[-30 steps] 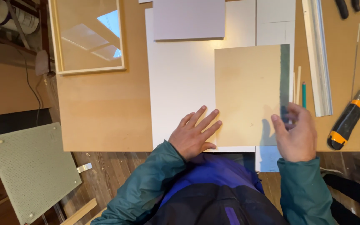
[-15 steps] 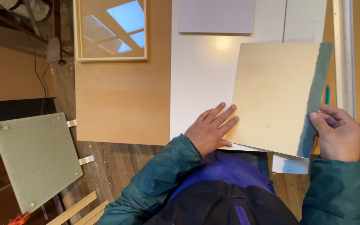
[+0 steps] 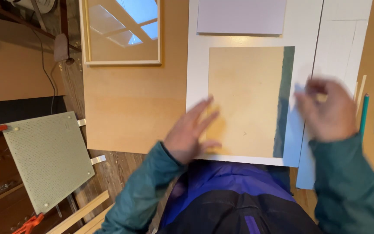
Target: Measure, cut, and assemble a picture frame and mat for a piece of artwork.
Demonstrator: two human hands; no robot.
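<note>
Off the table's left edge a green perforated board (image 3: 47, 161) leans over the floor, well apart from the work. At the table's far left corner lies a wooden frame with a glass pane (image 3: 122, 31). The left hand (image 3: 191, 132), fingers spread wide and holding nothing, rests at the near left corner of the tan sheet (image 3: 245, 100), which lies flat on the white board (image 3: 198, 78) towards the table's near edge. The tan sheet looks thin, light and fairly stiff, with a ragged dark green strip along its right side; it is probably best taken by its near corners or its left edge. The right hand (image 3: 327, 110) is blurred just beside that strip; I cannot tell its grip. A green pencil (image 3: 363, 113) lies right of it. Bare wooden table (image 3: 130, 112) lies left of the white board.
</note>
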